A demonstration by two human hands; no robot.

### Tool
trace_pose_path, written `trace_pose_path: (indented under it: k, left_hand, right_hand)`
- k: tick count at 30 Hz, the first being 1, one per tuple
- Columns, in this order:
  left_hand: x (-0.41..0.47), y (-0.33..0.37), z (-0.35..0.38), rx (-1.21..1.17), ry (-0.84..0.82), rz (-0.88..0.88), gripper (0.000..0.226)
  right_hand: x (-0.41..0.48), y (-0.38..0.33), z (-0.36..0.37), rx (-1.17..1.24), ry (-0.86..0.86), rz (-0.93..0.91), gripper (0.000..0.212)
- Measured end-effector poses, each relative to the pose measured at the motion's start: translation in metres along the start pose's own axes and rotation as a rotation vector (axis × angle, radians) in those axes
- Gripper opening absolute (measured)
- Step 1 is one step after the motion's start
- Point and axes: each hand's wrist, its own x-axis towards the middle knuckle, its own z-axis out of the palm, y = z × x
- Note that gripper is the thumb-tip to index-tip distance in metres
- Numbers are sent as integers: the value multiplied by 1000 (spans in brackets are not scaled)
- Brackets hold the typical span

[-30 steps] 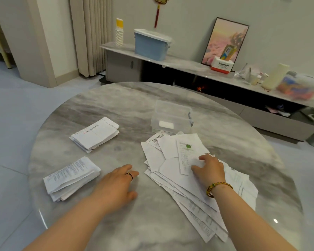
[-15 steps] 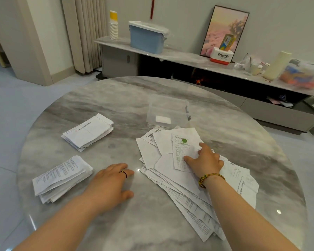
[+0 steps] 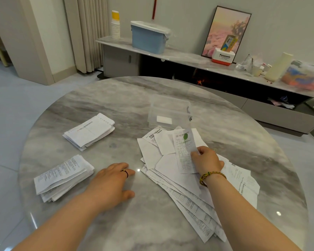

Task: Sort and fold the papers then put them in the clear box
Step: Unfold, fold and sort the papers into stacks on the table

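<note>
Sorting step, I judge: right grip (image 3: 208, 161) pinches the green-marked slip (image 3: 184, 151) atop the loose heap (image 3: 188, 192) toward the right edge of the bench (image 3: 116, 98), left grip (image 3: 112, 183) lies flat, released; next I'd lift and fold it, clear box (image 3: 170, 113) standing mid-bench just beyond the heap.

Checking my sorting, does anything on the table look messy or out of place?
Only the loose receipt pile under the right hand: sheets fanned, overlapping at mixed angles. The far folded stack and near folded stack look neat.
</note>
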Motion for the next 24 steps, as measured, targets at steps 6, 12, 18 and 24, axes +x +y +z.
trace_pose_path:
  k: [6,12,18,24]
  left_hand:
    - [-1,3,-5,-341,85,-71,45]
    - [-19,27,-18,-1065,72,-89,11]
    - [-37,27,-27,-1240,39,-106,17]
    - [-42,23,-29,-1224,71,-140,15]
  right_hand:
    - [-31,-6,-27,413,-92,-17,20]
    - [-95,-20,-29,703,-358,-11,21]
    - [-126,-31,-13,752,-529,-78,16]
    - [-119,-32,-7,745,-536,-70,19]
